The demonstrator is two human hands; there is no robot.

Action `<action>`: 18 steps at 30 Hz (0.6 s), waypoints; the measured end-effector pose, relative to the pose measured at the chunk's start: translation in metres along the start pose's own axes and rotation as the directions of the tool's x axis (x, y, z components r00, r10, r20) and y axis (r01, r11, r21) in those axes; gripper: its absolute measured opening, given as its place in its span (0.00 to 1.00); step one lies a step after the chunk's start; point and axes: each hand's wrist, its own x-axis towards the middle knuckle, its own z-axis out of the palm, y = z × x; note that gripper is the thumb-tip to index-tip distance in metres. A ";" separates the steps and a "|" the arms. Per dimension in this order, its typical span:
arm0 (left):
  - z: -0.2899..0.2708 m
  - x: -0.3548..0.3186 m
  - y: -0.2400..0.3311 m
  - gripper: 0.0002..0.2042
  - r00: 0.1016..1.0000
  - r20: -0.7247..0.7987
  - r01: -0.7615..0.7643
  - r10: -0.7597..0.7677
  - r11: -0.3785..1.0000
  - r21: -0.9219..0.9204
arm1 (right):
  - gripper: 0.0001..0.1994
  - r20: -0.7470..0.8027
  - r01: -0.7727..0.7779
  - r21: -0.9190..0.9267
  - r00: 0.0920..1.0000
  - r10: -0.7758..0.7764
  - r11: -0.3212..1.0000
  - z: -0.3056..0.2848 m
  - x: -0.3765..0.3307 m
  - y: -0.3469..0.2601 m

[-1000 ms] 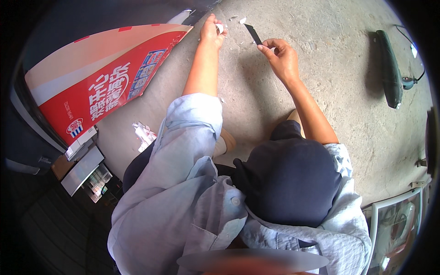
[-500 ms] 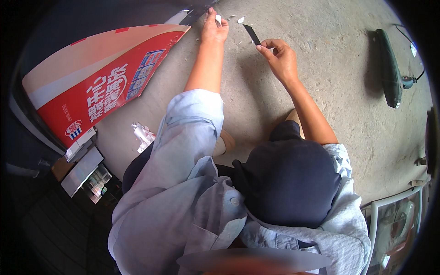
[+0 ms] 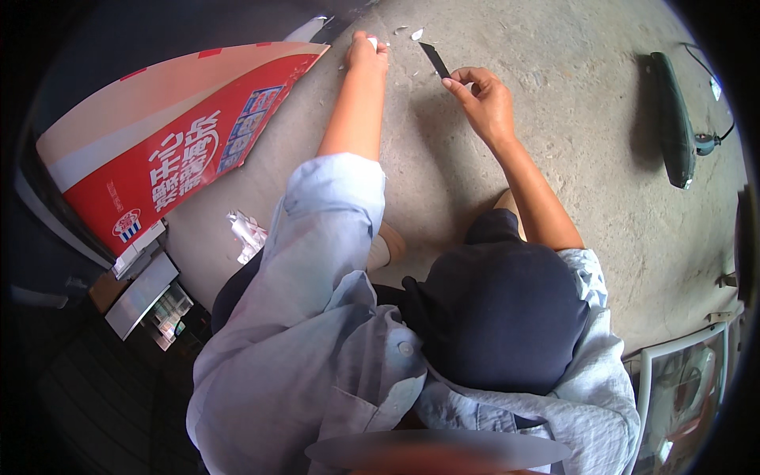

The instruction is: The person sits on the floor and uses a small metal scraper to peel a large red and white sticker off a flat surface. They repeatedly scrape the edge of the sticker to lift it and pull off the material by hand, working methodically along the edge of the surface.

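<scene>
My left hand point(image 3: 367, 55) is stretched far forward over the concrete floor, its fingers curled round a small white scrap point(image 3: 373, 43). The scrap's kind is too small to make out. To the right, my right hand point(image 3: 484, 96) pinches a flat black blade point(image 3: 433, 60) with a slanted tip between thumb and fingers. That tip points up and to the left, toward a white flake point(image 3: 417, 34) on the floor. Other tiny white bits lie scattered between my two hands.
A red and cream printed panel point(image 3: 127, 178) leans at the left, beside a dark surface. Crumpled white wrapping point(image 3: 247, 235) lies near my left leg. On the right are a long dark-green object point(image 3: 673, 119) with a cable and a glass-fronted frame point(image 3: 645, 396).
My left hand's fingers have curled in, and the hand has dropped slightly toward me with the white scrap. The right hand and black blade have hardly moved.
</scene>
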 end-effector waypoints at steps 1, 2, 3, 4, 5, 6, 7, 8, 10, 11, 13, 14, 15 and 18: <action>-0.007 -0.004 -0.001 0.09 0.996 0.070 -0.052 0.048 0.997 0.059 | 0.11 -0.005 0.003 0.005 1.000 -0.003 1.000 0.000 0.000 0.001; -0.014 -0.009 -0.002 0.09 0.986 0.143 -0.108 0.091 0.988 0.114 | 0.11 -0.011 0.006 0.010 1.000 -0.006 1.000 0.001 0.000 0.003; -0.019 -0.015 -0.002 0.10 0.968 0.216 -0.167 0.130 0.972 0.163 | 0.11 -0.016 0.010 0.015 1.000 -0.010 1.000 0.001 0.001 0.003; -0.019 -0.019 -0.001 0.09 0.952 0.271 -0.188 0.143 0.971 0.150 | 0.10 -0.013 0.004 0.013 1.000 -0.004 1.000 0.001 0.001 0.003; -0.017 -0.023 -0.001 0.09 0.933 0.325 -0.208 0.154 0.969 0.136 | 0.10 -0.010 -0.004 0.009 1.000 0.004 1.000 0.000 0.000 0.002; -0.017 -0.022 0.001 0.09 0.911 0.376 -0.230 0.170 0.966 0.119 | 0.10 -0.004 -0.009 0.009 1.000 0.009 1.000 0.000 0.000 0.000; -0.016 -0.021 0.003 0.09 0.914 0.384 -0.179 0.133 0.980 0.086 | 0.10 -0.003 0.006 0.009 1.000 -0.006 1.000 0.001 -0.001 0.000; -0.013 -0.019 0.007 0.09 0.914 0.394 -0.126 0.095 0.990 0.054 | 0.11 -0.003 0.021 0.009 1.000 -0.021 1.000 0.002 -0.001 0.001; -0.008 -0.013 0.008 0.09 0.915 0.402 -0.008 0.017 1.000 -0.024 | 0.11 -0.002 0.016 0.017 1.000 -0.016 1.000 0.001 -0.001 0.000; -0.006 -0.011 0.004 0.08 0.916 0.402 0.057 -0.025 0.996 -0.069 | 0.11 -0.001 -0.004 0.024 1.000 0.004 1.000 0.000 -0.001 0.000; -0.004 -0.001 0.000 0.08 0.891 0.450 0.113 -0.053 0.988 -0.109 | 0.10 0.000 -0.020 0.036 1.000 0.020 0.999 0.002 0.001 -0.002; -0.004 0.005 -0.003 0.07 0.890 0.449 0.161 -0.075 0.975 -0.156 | 0.10 -0.002 -0.015 0.037 1.000 0.015 0.999 0.002 0.001 0.000; -0.005 0.010 -0.006 0.07 0.889 0.447 0.205 -0.096 0.957 -0.204 | 0.10 0.000 -0.011 0.038 1.000 0.011 0.999 0.003 0.002 0.001; 0.003 0.008 -0.017 0.07 0.873 0.471 0.284 -0.124 0.915 -0.285 | 0.10 -0.038 0.044 0.036 0.998 -0.043 0.998 0.000 0.002 0.007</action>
